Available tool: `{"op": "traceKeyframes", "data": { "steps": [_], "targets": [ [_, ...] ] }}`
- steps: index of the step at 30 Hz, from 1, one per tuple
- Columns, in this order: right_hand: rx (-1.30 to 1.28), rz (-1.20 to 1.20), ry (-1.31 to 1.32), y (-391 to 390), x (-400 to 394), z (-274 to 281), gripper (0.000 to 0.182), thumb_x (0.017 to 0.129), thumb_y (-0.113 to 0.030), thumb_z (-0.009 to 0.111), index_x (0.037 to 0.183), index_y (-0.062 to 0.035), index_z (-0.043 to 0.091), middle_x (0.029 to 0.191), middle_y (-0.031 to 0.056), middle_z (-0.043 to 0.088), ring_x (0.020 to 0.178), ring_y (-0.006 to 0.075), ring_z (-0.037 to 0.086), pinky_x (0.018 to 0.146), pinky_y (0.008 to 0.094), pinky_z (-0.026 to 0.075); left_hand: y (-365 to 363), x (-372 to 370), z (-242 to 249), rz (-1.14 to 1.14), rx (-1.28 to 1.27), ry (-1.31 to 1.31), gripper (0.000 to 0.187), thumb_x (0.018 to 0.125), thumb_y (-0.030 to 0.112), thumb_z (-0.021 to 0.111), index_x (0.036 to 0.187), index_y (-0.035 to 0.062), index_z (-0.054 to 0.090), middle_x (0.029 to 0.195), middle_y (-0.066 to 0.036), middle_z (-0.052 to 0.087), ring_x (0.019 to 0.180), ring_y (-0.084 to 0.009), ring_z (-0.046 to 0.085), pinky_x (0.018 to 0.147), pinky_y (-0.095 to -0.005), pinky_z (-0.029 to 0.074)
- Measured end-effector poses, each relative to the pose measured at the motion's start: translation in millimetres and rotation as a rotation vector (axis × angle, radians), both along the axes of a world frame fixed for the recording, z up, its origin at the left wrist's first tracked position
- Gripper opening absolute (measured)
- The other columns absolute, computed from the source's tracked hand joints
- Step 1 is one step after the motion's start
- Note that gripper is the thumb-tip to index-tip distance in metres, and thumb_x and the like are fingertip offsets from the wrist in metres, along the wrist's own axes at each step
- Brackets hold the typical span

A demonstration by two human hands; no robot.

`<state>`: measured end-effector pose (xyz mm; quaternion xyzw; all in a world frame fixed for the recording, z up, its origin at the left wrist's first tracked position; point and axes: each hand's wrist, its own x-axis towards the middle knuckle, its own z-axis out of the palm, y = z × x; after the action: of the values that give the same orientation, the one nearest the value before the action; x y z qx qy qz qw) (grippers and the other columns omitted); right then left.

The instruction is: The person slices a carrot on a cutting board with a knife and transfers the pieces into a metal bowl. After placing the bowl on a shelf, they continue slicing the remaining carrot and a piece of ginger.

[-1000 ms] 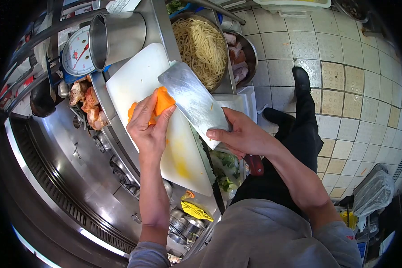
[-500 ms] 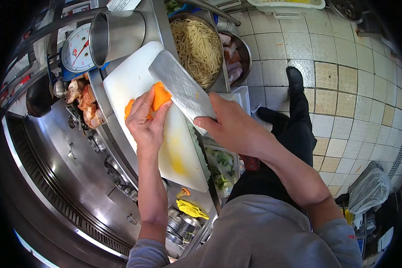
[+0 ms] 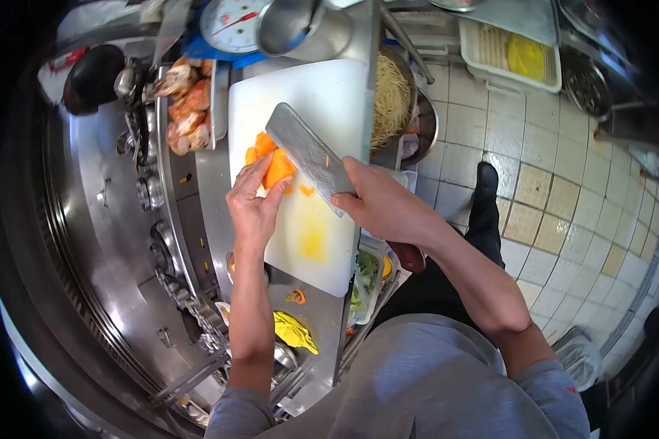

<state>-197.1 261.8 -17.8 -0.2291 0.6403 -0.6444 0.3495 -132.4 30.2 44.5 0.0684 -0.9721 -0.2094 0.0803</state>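
Note:
My left hand (image 3: pixel 252 208) is closed around a chunk of carrot (image 3: pixel 279 170), pinching it between thumb and fingers over the white cutting board (image 3: pixel 307 88). More cut carrot pieces (image 3: pixel 262 142) lie just beyond those fingers. In my right hand (image 3: pixel 381 199) is a broad cleaver (image 3: pixel 311 150), its dark red handle (image 3: pixel 406 256) showing below the hand. The blade slants across the board right beside the carrot; whether it touches is hard to tell. Small orange scraps (image 3: pixel 307 191) and a yellow stain (image 3: pixel 313 241) mark the board.
Beyond the board stand a metal pot (image 3: pixel 322 35) and a dial scale (image 3: pixel 231 22). A tray of meat (image 3: pixel 190 110) is at the left, a bowl of noodles (image 3: pixel 392 102) at the right. A yellow cloth (image 3: pixel 294 333) and a container of greens (image 3: pixel 362 282) are nearer me.
The camera view has turned, so the board and counter appear farther right and more upright. Orange scraps now show on the board near the blade. Both hands keep their holds.

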Motion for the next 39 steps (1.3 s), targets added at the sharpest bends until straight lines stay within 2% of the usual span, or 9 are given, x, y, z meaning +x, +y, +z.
{"op": "traceKeyframes", "data": {
  "steps": [5,11,14,16,17,19,22,29,39],
  "targets": [
    [0.038,0.054,0.021,-22,16,11,0.029,0.097,-0.018,0.063,0.101,0.0048,0.044,0.087,0.0312,0.063,0.085,0.0497,0.063,0.073,0.0508,0.047,-7,36,3,0.313,0.388,-0.038,0.047,0.081,0.0,0.084,0.125,-0.0028,0.069,0.111,-0.009,0.075,0.1,-0.0144,0.068,0.092,-0.0297,0.054],
    [0.082,0.155,0.053,-22,26,16,0.029,0.098,-0.018,0.062,0.1,0.0041,0.044,0.087,0.0332,0.062,0.085,0.052,0.062,0.074,0.0516,0.047,-6,60,-4,0.31,0.264,0.003,0.047,0.081,0.0,0.083,0.125,-0.0035,0.069,0.114,-0.012,0.073,0.102,-0.0169,0.067,0.094,-0.0302,0.053],
    [0.101,0.18,0.037,-19,33,13,0.03,0.098,-0.018,0.063,0.103,0.0047,0.045,0.085,0.03,0.064,0.084,0.0468,0.065,0.075,0.0506,0.048,-1,62,-3,0.331,0.259,-0.017,0.047,0.081,-0.001,0.083,0.125,-0.0037,0.069,0.116,-0.013,0.072,0.104,-0.0178,0.067,0.095,-0.0302,0.052],
    [-0.021,0.142,-0.011,-18,36,7,0.031,0.099,-0.018,0.064,0.114,0.0038,0.048,0.075,0.0183,0.064,0.066,0.0298,0.067,0.061,0.0427,0.051,-1,64,-5,0.339,0.3,-0.011,0.047,0.081,-0.001,0.083,0.125,-0.0039,0.069,0.115,-0.013,0.072,0.104,-0.0179,0.067,0.096,-0.0301,0.052],
    [-0.02,0.144,-0.011,-14,35,5,0.031,0.099,-0.018,0.064,0.114,0.0038,0.048,0.075,0.0183,0.064,0.066,0.0298,0.067,0.061,0.0427,0.051,0,65,-7,0.345,0.339,-0.006,0.046,0.081,0.0,0.083,0.125,-0.0041,0.069,0.115,-0.013,0.072,0.103,-0.018,0.067,0.096,-0.03,0.052],
    [-0.091,0.305,-0.529,-4,24,21,0.037,0.101,-0.019,0.064,0.127,0.0004,0.047,0.067,0.0048,0.057,0.048,0.0115,0.055,0.044,0.0307,0.046,1,68,-7,0.336,0.36,0.014,0.046,0.081,-0.001,0.083,0.125,-0.0044,0.068,0.114,-0.013,0.072,0.103,-0.0182,0.067,0.096,-0.0301,0.052],
    [-0.156,0.345,-0.633,-3,28,6,0.04,0.1,-0.018,0.063,0.131,0.0009,0.046,0.068,0.003,0.058,0.041,0.0079,0.051,0.038,0.0264,0.04,8,70,-2,0.306,0.365,0.026,0.045,0.081,-0.001,0.082,0.124,-0.0053,0.068,0.113,-0.013,0.073,0.103,-0.0188,0.068,0.096,-0.0303,0.052],
    [-0.154,0.376,-0.653,-5,25,2,0.043,0.102,-0.018,0.062,0.137,-0.0027,0.043,0.064,-0.0005,0.053,0.041,0.0066,0.045,0.038,0.0254,0.041,16,74,-9,0.248,0.22,0.029,0.044,0.082,0.0,0.082,0.123,-0.0079,0.067,0.111,-0.016,0.073,0.101,-0.0225,0.069,0.093,-0.031,0.053],
    [-0.035,0.336,-0.391,-25,23,2,0.031,0.096,-0.013,0.062,0.119,0.0056,0.05,0.076,0.0106,0.061,0.047,0.0142,0.057,0.041,0.0318,0.045,10,80,-16,0.257,0.079,-0.023,0.044,0.083,0.003,0.081,0.122,-0.0098,0.067,0.108,-0.02,0.074,0.1,-0.0268,0.07,0.091,-0.0339,0.056]
  ]
}}
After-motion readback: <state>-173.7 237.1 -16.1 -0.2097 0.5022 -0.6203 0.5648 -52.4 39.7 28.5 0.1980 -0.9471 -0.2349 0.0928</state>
